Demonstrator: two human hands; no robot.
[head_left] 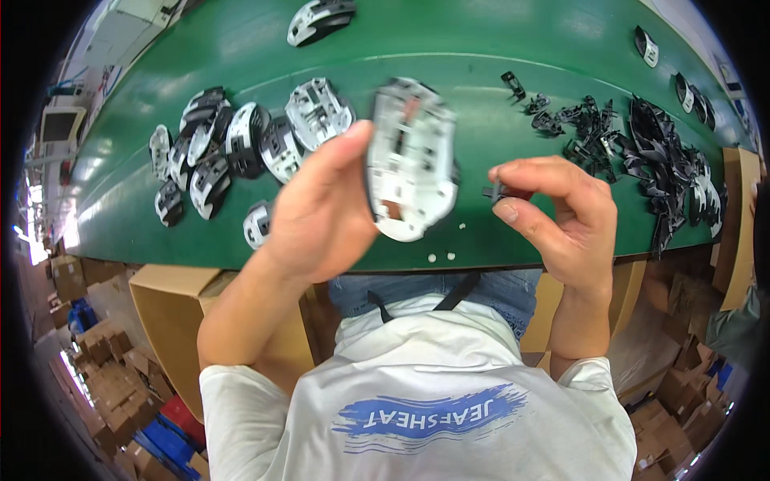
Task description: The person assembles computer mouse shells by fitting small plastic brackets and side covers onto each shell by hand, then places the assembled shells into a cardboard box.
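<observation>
Left hand (325, 200): I have it clamped on the edge of a white mouse-shaped shell (417, 172), raised over the green table (449, 32), inner side facing my camera, slightly blurred.
Right hand (561, 212): thumb and forefinger pinched on a small dark part (495, 192); too small for me to make out detail.
Gap: hands apart, dark part near the shell, not touching it.
Near edge: white bits (432, 258) on the table, below the shell.
Left cluster: black-and-white shells (245, 136), several touching.
Right side: small black parts (589, 124) heaped beside curved black pieces (654, 152).
Below table: cardboard box (168, 297).
</observation>
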